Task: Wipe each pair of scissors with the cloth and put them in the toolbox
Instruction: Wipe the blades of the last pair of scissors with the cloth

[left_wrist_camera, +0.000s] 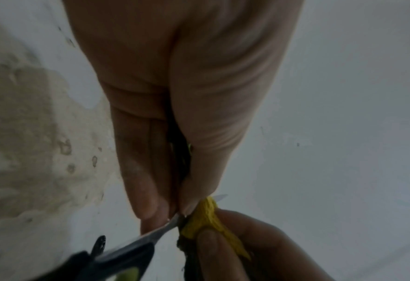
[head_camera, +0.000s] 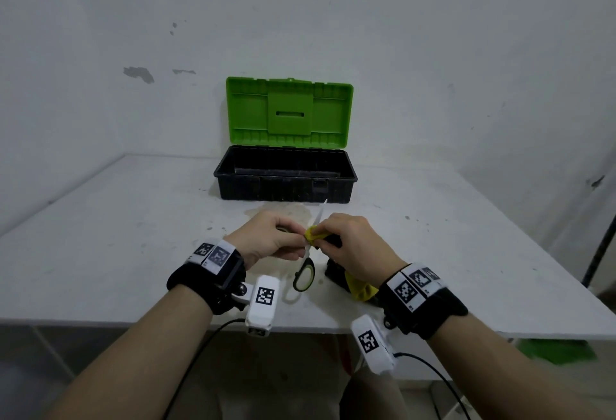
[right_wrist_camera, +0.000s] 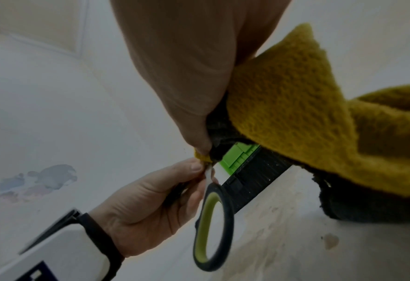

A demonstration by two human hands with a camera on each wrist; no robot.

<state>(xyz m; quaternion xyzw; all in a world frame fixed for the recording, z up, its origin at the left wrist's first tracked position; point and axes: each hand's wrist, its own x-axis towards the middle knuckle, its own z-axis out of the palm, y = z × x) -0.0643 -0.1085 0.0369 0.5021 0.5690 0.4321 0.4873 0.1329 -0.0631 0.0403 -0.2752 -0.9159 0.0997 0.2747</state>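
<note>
- Hands, two, both busy: left hand [head_camera: 266, 239] pinches the scissors [head_camera: 308, 253] near the pivot; right hand [head_camera: 353, 246] pinches the cloth [head_camera: 313, 234] round the blade.
- Scissors: held above the bench [head_camera: 133, 219], in front of the toolbox [head_camera: 285, 174]; blade tip points toward the box, black-and-green handle loop hangs toward the person.
- Cloth: yellow with a dark backing, folded over the blade just beside the left fingertips; the rest trails under the right wrist.
- Toolbox: black base, green lid raised; no scissors visible inside.
- Progress, judged: wiping of this pair under way; stowing not yet done.
- Hidden: box floor mostly cut off by its near wall, so contents uncertain.
- Unclear: a dark thing beneath the right hand, perhaps another pair; cannot tell. Count of remaining scissors unknown.
</note>
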